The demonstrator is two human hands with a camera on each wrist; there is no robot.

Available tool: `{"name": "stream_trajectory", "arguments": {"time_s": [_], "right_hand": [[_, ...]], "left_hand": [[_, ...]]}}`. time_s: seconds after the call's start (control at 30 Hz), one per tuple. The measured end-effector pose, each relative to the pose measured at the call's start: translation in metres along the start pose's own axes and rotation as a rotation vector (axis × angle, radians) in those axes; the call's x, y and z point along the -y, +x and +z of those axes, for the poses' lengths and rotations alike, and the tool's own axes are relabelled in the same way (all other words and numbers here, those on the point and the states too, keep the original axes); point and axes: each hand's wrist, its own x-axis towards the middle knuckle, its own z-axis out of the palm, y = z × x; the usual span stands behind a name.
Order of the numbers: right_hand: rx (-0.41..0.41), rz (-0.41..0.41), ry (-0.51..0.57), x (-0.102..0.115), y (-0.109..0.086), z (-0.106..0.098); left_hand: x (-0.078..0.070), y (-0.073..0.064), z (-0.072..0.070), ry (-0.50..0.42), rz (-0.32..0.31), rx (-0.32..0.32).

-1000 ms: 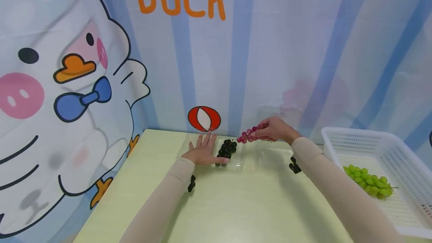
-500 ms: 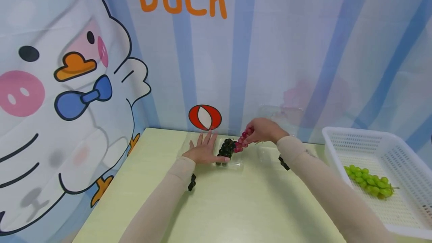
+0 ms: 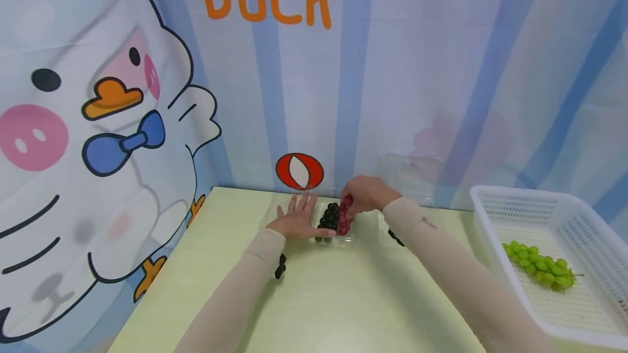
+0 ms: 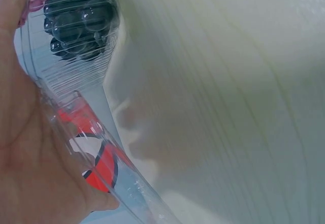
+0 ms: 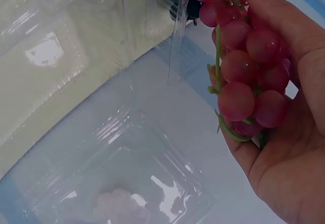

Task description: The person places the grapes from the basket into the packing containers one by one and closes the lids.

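A bunch of round red grapes (image 3: 345, 218), with a thin green stem that curls at one end, is held in the right hand (image 3: 369, 192) and runs from back to front, right next to a bunch of black grapes (image 3: 328, 217). The black grapes are round and shiny and lie in a see-through plastic box (image 3: 346, 239), with the thumb of the left hand (image 3: 294, 223) over their near end. The box is open on top, and it is hard to tell if the red grapes touch its bottom.
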Motion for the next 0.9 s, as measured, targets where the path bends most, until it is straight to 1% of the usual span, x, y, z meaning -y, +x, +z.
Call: {"name": "stream_trajectory", "arguments": {"time_s": [0.17,0.3,0.4,0.5,0.63,0.77,0.9], "right_hand": [[0.064,-0.028,0.071,0.005,0.006,0.006],[0.105,-0.082,0.134,0.004,0.011,0.014],[0.113,-0.131,0.159,0.002,0.015,0.021],[0.101,-0.177,0.162,-0.002,0.018,0.027],[0.055,-0.222,0.111,-0.004,0.02,0.03],[0.001,-0.243,0.023,-0.005,0.019,0.031],[-0.037,-0.223,-0.057,-0.004,0.018,0.033]], "left_hand": [[0.001,0.001,0.0,0.006,-0.004,0.003],[0.0,0.002,0.001,0.016,-0.004,-0.002],[0.0,0.003,0.003,0.02,-0.004,-0.004],[0.0,0.003,0.004,0.019,-0.004,0.001],[0.0,0.003,0.004,0.014,0.0,0.005],[0.002,0.003,0.003,0.018,0.0,0.002],[0.002,0.003,0.003,0.026,0.005,-0.002]]}}
